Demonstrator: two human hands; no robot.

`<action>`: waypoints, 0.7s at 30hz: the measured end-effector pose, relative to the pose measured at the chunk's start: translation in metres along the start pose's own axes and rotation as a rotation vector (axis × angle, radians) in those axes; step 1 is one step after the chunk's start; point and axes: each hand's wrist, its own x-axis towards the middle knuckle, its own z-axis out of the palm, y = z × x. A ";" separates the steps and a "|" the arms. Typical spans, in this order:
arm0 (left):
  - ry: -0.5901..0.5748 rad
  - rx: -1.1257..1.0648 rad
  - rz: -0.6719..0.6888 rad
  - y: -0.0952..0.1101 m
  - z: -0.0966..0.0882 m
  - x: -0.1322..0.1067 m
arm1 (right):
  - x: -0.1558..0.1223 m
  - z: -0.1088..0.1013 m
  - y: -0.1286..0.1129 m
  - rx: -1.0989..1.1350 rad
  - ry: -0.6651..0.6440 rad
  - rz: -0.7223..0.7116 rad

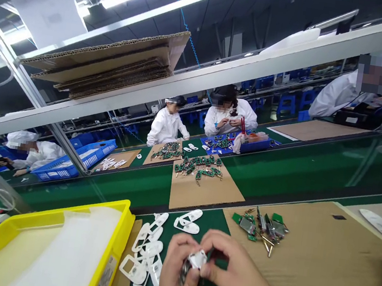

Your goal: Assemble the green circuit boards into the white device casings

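Observation:
My left hand (174, 273) and my right hand (233, 269) meet at the bottom centre, both closed around a small white and metal part (196, 260). The fingers pinch it from either side just above the green mat. White plastic shells (146, 255) lie scattered to the left of my hands. A small pile of green circuit boards with metal pins (264, 226) rests on a cardboard sheet (320, 256) just beyond my right hand.
A yellow tray (121, 232) holding white foam sits at the lower left. A green conveyor belt (279, 174) carries a cardboard sheet with more circuit boards (200, 168). Several people in white coats work on the far side. A shelf with stacked cardboard (117, 64) hangs overhead.

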 end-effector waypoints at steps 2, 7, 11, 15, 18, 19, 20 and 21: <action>0.016 -0.019 0.020 0.009 0.001 0.020 | 0.015 -0.007 -0.017 -0.053 0.034 -0.091; 0.125 0.000 0.059 0.017 0.007 0.061 | 0.047 -0.015 -0.036 0.129 0.072 -0.008; 0.079 0.066 0.121 0.011 0.007 0.070 | 0.051 -0.021 -0.031 0.166 0.057 0.032; -0.041 0.213 0.248 0.008 -0.003 0.071 | 0.046 -0.028 -0.032 0.019 0.070 0.025; -0.101 0.321 0.301 0.011 -0.011 0.072 | 0.041 -0.032 -0.038 -0.110 0.188 -0.080; -0.117 0.340 0.300 0.013 -0.013 0.073 | 0.039 -0.032 -0.040 -0.143 0.203 -0.145; -0.136 0.349 0.291 0.015 -0.014 0.074 | 0.038 -0.032 -0.042 -0.166 0.195 -0.204; -0.155 0.350 0.277 0.016 -0.014 0.074 | 0.037 -0.032 -0.044 -0.183 0.174 -0.245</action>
